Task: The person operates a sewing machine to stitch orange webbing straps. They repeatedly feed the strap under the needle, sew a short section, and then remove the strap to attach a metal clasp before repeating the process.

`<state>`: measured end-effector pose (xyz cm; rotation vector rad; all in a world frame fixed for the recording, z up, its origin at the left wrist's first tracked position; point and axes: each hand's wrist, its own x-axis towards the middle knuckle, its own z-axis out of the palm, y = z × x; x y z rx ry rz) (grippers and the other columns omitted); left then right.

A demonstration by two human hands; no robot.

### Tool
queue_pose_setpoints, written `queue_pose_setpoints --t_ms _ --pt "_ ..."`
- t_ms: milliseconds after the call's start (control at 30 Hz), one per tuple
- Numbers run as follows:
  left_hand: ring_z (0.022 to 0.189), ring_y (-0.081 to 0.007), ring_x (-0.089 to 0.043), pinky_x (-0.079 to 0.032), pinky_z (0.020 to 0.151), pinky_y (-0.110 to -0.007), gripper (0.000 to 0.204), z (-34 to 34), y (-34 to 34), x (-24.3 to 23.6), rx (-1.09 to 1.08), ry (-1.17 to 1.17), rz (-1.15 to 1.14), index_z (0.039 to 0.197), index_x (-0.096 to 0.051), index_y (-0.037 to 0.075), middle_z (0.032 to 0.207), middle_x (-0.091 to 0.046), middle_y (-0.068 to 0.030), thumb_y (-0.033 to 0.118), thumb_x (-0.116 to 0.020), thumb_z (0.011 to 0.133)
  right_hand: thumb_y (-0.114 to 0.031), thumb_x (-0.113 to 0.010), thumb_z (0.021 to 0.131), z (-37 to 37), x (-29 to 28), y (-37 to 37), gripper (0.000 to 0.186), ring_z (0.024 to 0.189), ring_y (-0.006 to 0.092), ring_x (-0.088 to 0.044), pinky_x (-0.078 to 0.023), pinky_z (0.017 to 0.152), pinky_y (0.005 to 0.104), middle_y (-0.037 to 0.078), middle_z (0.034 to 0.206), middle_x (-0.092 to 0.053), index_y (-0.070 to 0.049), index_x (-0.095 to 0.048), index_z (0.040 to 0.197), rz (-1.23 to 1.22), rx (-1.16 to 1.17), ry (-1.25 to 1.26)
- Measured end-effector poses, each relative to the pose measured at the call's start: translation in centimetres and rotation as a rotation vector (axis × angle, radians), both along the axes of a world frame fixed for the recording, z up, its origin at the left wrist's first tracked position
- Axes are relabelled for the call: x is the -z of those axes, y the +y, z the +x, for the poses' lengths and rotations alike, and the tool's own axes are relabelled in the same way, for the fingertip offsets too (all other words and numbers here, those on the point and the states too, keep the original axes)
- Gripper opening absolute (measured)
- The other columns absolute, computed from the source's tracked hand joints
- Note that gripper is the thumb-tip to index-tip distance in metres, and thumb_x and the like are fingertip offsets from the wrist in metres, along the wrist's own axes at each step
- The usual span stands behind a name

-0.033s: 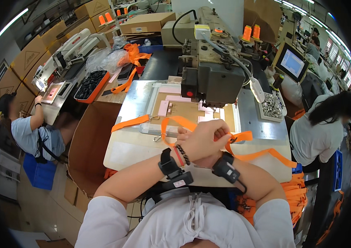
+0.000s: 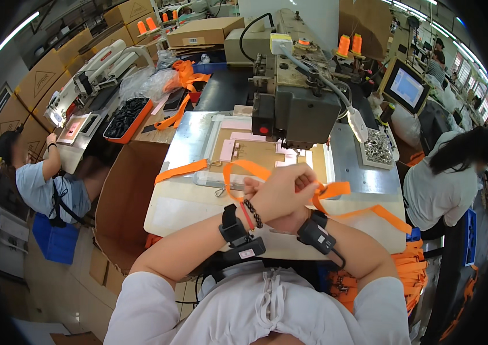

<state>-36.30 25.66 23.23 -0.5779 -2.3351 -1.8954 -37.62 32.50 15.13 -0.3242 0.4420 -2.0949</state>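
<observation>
My forearms cross over the pale work board (image 2: 169, 213). On top, my left hand (image 2: 287, 187) reaches to the right, its fingers curled on an orange webbing strap (image 2: 335, 190). Underneath lies my right hand (image 2: 290, 221), mostly covered by the left. Its bent fingertips show to the left, beside the strap's loop, and seem closed on the webbing; the grip itself is partly hidden. One length of strap trails right to the board's edge. Left of my hands, another orange strap end (image 2: 181, 171) carries a metal snap hook (image 2: 215, 164); a second metal hook (image 2: 219, 192) lies nearer.
Beyond my hands stands a sewing machine (image 2: 301, 109) above a clamp frame with pink pads (image 2: 227, 150). A tray of metal hooks (image 2: 377, 148) sits right. An orange bin of black parts (image 2: 126, 121) is left. Orange straps (image 2: 410, 276) hang at lower right. People sit on both sides.
My hands have shifted very slightly. The strap at my left fingers has turned and is blurred, and the dark buckle seen there before no longer shows clearly.
</observation>
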Motion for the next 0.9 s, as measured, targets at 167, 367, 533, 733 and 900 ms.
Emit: queue_pose_setpoints --t_ms 167,367,533,733,900 --pt "0.069 -0.0089 -0.06 -0.051 0.065 -0.024 0.015 -2.2 -1.8 0.1 -0.058 -0.047 -0.013 0.087 -0.061 0.0 0.077 -0.065 -0.0037 0.014 -0.066 0.087 -0.023 -0.045 0.101 3.6 -3.3 0.7 0.033 0.112 0.0196 -0.056 -0.046 0.098 0.039 0.007 0.126 -0.055 -0.005 -0.049 0.128 0.418 -0.165 0.071" --pt "0.069 -0.0105 -0.063 -0.052 0.066 -0.024 0.017 -3.7 -3.2 0.2 -0.176 0.032 -0.187 0.09 -0.063 0.001 0.078 -0.067 -0.0053 0.016 -0.068 0.085 -0.019 -0.051 0.098 6.5 -6.1 1.8 0.032 0.109 0.0146 -0.054 -0.047 0.095 0.0369 0.006 0.122 -0.054 -0.004 -0.048 0.127 0.414 0.047 0.081" --pt "0.068 -0.0168 -0.065 -0.052 0.063 -0.029 0.013 -4.0 -2.8 1.0 -0.256 0.101 -0.258 0.088 -0.062 0.002 0.076 -0.066 -0.0087 0.013 -0.066 0.083 -0.026 -0.071 0.088 7.5 -7.7 0.6 0.051 0.106 0.0117 -0.054 -0.049 0.089 0.0308 0.004 0.117 -0.054 -0.004 -0.047 0.127 0.692 0.155 0.312" --pt "0.07 -0.0256 -0.065 -0.052 0.063 -0.035 0.011 -4.6 -2.4 1.6 -0.301 0.215 -0.359 0.088 -0.061 0.003 0.079 -0.066 -0.0114 0.012 -0.064 0.082 -0.032 -0.082 0.077 8.4 -7.1 -0.9 0.056 0.08 0.0082 -0.058 -0.048 0.071 0.0234 0.002 0.092 -0.062 0.001 -0.056 0.114 0.76 0.326 0.233" --pt "0.077 -0.0293 -0.064 -0.052 0.065 -0.038 0.01 -4.3 -2.7 2.2 -0.355 0.326 -0.515 0.088 -0.058 0.004 0.083 -0.064 -0.0119 0.011 -0.061 0.082 -0.033 -0.079 0.08 9.0 -7.8 -0.4 0.043 0.084 0.0097 -0.061 -0.047 0.073 0.027 0.001 0.094 -0.063 -0.006 -0.058 0.106 0.735 0.29 -0.04"
